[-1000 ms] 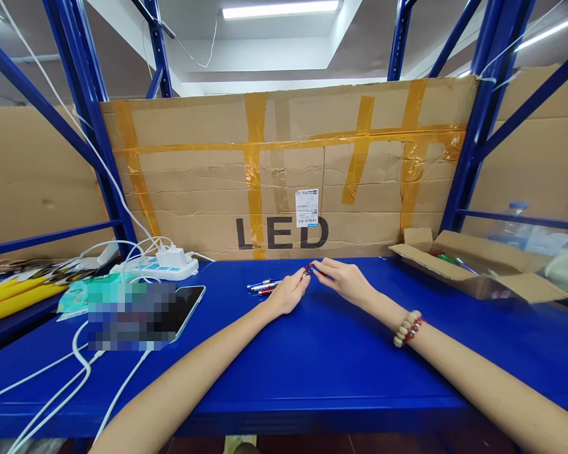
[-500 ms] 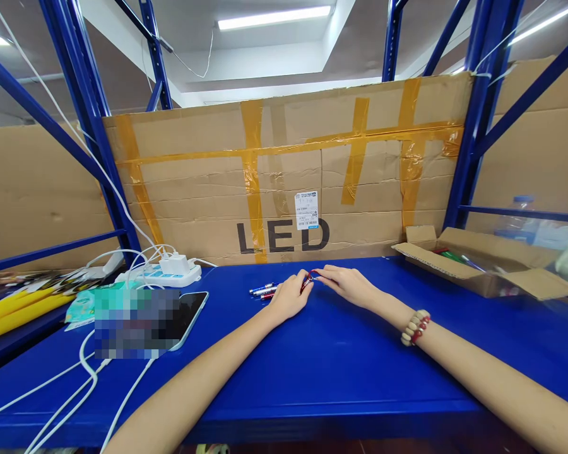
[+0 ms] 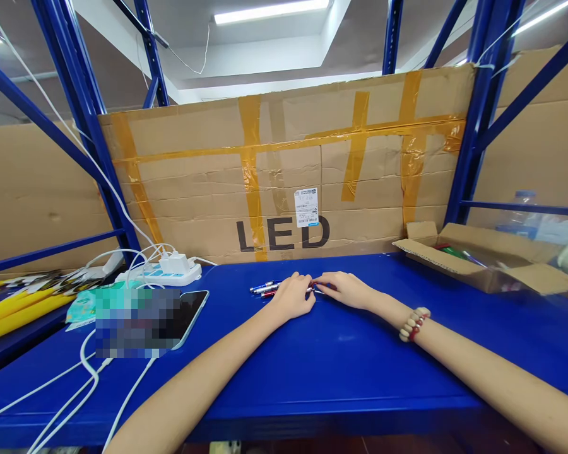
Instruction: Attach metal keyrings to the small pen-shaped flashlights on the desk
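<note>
A few slim pens point(image 3: 264, 289), with blue, silver and red barrels, lie side by side on the blue shelf. My left hand point(image 3: 294, 296) is closed over their right part, fingers curled down, so much of their length is hidden. Pale tips show just right of those fingers. Close by on the right, my right hand point(image 3: 343, 289) pinches a small, thin red band point(image 3: 313, 284) beside the left fingertips. Whether the band goes around the pens I cannot tell. A beaded bracelet point(image 3: 413, 325) circles my right wrist.
On the left, a phone point(image 3: 192, 318) lies near a white power strip point(image 3: 182, 274) with white cables. An open cardboard box point(image 3: 483, 277) holding colored items stands at the right. A large cardboard sheet point(image 3: 203, 202) marked LED backs the blue shelf point(image 3: 360, 372).
My right hand has come slightly closer to the left one and lower. The red loop stretched between the hands is now small and mostly hidden by fingers. My left hand has shifted slightly right.
</note>
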Action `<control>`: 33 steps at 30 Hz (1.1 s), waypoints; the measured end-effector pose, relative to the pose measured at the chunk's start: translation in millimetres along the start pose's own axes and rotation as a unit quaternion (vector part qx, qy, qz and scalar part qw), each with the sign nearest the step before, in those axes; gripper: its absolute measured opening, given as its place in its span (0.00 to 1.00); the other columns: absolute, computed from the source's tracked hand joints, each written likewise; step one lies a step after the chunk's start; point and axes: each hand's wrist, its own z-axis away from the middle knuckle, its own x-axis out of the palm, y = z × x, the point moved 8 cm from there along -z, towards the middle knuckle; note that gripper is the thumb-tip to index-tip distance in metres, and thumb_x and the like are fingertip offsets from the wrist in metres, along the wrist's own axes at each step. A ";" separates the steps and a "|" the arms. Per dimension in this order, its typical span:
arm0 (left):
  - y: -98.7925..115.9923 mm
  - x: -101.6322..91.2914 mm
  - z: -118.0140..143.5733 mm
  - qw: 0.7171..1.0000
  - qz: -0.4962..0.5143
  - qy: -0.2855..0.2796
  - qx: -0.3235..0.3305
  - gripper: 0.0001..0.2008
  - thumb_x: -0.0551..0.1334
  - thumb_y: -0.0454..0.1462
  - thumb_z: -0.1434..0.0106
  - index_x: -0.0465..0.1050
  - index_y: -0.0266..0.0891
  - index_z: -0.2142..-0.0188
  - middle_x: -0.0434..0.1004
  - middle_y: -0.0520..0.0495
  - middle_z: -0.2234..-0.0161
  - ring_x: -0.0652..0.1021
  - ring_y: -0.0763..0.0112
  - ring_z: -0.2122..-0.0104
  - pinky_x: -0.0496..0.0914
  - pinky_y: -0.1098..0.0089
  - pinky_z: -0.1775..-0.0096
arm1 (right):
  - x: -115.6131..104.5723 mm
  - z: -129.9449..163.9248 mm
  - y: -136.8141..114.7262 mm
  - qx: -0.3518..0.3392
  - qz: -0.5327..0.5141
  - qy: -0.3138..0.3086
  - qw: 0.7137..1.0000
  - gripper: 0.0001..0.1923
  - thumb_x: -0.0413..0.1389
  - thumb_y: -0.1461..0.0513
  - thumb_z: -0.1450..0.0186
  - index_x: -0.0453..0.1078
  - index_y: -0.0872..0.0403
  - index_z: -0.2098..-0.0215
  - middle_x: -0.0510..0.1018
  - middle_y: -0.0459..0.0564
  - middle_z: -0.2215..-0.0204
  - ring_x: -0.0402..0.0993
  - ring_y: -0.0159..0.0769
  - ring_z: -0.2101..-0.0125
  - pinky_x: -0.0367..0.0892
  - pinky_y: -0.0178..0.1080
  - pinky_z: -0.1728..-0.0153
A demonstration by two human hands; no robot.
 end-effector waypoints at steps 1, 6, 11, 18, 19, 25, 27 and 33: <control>-0.1 0.3 0.0 1.000 -0.004 -0.002 -0.002 0.06 0.50 0.35 0.42 0.62 0.37 0.66 0.70 0.44 0.68 0.69 0.62 0.64 0.65 0.65 0.62 | 1.1 -0.9 -0.9 0.000 0.004 -0.002 1.000 0.14 0.43 0.59 0.33 0.69 0.51 0.58 0.75 0.50 0.62 0.71 0.37 0.63 0.64 0.36 0.66; -2.0 1.6 0.8 0.999 -0.022 -0.014 -0.018 0.06 0.50 0.34 0.43 0.61 0.37 0.65 0.70 0.43 0.67 0.69 0.62 0.64 0.64 0.65 0.62 | 0.2 -5.4 -10.2 0.007 0.027 -0.005 1.000 0.15 0.43 0.59 0.33 0.71 0.52 0.64 0.74 0.49 0.67 0.70 0.34 0.68 0.60 0.33 0.73; 2.1 -1.4 2.4 0.999 -0.035 -0.014 -0.021 0.06 0.50 0.34 0.44 0.62 0.36 0.66 0.70 0.42 0.67 0.68 0.60 0.62 0.62 0.63 0.59 | -1.2 -4.8 -13.4 0.006 0.034 0.000 0.999 0.14 0.44 0.58 0.34 0.71 0.52 0.66 0.74 0.48 0.69 0.70 0.33 0.69 0.58 0.32 0.75; 7.1 -8.2 12.4 0.998 -0.059 0.002 -0.016 0.08 0.49 0.35 0.41 0.64 0.36 0.64 0.69 0.40 0.64 0.66 0.58 0.57 0.60 0.60 0.56 | -3.6 -0.2 -13.4 -0.003 0.003 0.004 1.000 0.16 0.43 0.56 0.33 0.71 0.52 0.66 0.73 0.48 0.69 0.69 0.32 0.70 0.59 0.33 0.75; 5.3 -8.5 14.5 0.998 -0.053 0.003 -0.020 0.08 0.49 0.36 0.41 0.64 0.36 0.64 0.69 0.41 0.64 0.66 0.58 0.57 0.60 0.60 0.56 | -3.7 0.2 -14.4 -0.006 -0.002 0.001 1.000 0.16 0.43 0.56 0.33 0.71 0.52 0.66 0.74 0.48 0.68 0.69 0.32 0.70 0.59 0.33 0.74; -4.0 -6.9 22.1 1.000 0.003 -0.018 -0.015 0.09 0.49 0.39 0.38 0.64 0.38 0.62 0.71 0.45 0.63 0.67 0.62 0.58 0.60 0.61 0.55 | -2.6 1.5 -16.2 -0.017 -0.045 -0.011 0.999 0.16 0.44 0.55 0.34 0.71 0.51 0.61 0.75 0.49 0.65 0.70 0.35 0.66 0.63 0.35 0.68; -6.4 -7.6 22.3 1.000 0.007 -0.025 -0.016 0.09 0.49 0.39 0.37 0.65 0.39 0.63 0.72 0.45 0.62 0.67 0.62 0.58 0.59 0.59 0.53 | -1.3 1.1 -13.2 -0.009 -0.052 -0.009 0.999 0.17 0.43 0.53 0.34 0.71 0.50 0.61 0.75 0.49 0.65 0.70 0.36 0.66 0.63 0.36 0.67; -16.8 -12.9 22.6 0.998 -0.030 -0.052 -0.030 0.09 0.50 0.37 0.39 0.66 0.37 0.66 0.74 0.41 0.64 0.68 0.57 0.59 0.60 0.57 0.56 | 4.6 -1.4 -5.6 0.013 -0.060 -0.014 0.998 0.20 0.42 0.51 0.35 0.72 0.50 0.64 0.74 0.49 0.66 0.70 0.35 0.68 0.62 0.36 0.70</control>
